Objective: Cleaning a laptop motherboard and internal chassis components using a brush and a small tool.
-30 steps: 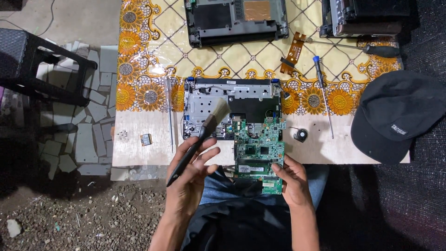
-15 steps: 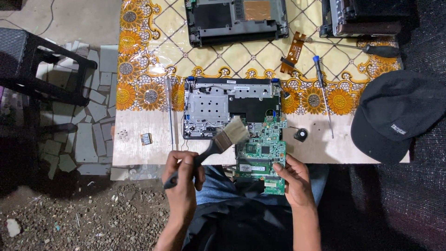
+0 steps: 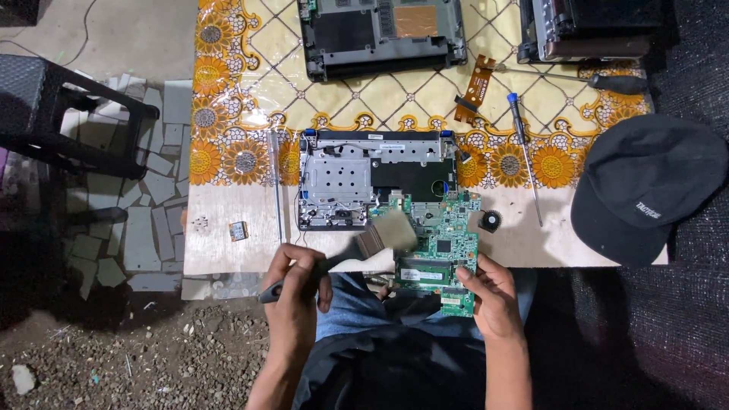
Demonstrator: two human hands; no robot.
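Note:
My left hand [image 3: 298, 279] grips the dark handle of a paintbrush [image 3: 364, 244], whose pale bristles lie blurred against the left edge of a green circuit board [image 3: 444, 241]. My right hand [image 3: 490, 294] holds that board by its lower right corner, over the table's front edge and my lap. Just behind the board sits an opened laptop base [image 3: 364, 176] with a bare metal frame.
On the sunflower-patterned tablecloth [image 3: 228, 114] lie a second laptop shell [image 3: 383, 34], a blue-handled screwdriver [image 3: 524, 144], a black-handled screwdriver [image 3: 600, 80], an orange flex cable [image 3: 477, 85], a small fan [image 3: 490, 222] and a small chip [image 3: 238, 230]. A black cap [image 3: 645, 193] rests at right, a black stool [image 3: 53, 114] at left.
The brush has swung down and toward me, from over the laptop base to the board's left edge, with my left hand dropping lower. My right hand and the board have stayed put.

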